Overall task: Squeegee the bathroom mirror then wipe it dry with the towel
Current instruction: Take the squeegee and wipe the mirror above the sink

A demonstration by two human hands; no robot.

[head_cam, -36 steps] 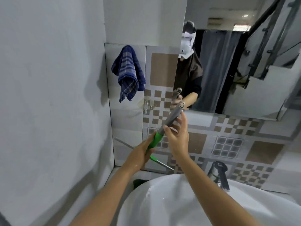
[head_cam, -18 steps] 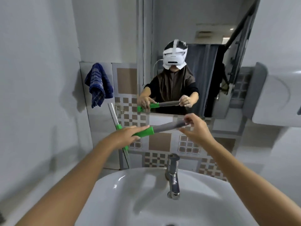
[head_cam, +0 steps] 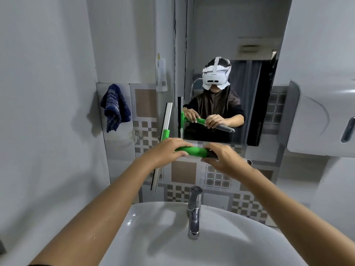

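The squeegee [head_cam: 192, 151] has a green handle, a grey grip end and a long metal blade [head_cam: 166, 120] that stands almost upright just left of the mirror's edge. My left hand [head_cam: 165, 150] grips the green handle near the blade. My right hand [head_cam: 221, 156] is closed around the grey grip end. The mirror [head_cam: 230, 45] hangs above the tiled band and reflects the person with both hands on the squeegee. A dark blue checked towel [head_cam: 115, 108] hangs on the wall at the left.
A white basin [head_cam: 153, 237] with a chrome tap [head_cam: 194, 212] sits right below my arms. A white dispenser [head_cam: 317, 120] juts from the right wall next to the mirror. A plain grey wall closes off the left side.
The view has risen and centred on the mirror. My right hand has slid in along the handle towards my left. The blade has swung up beside the mirror's left edge.
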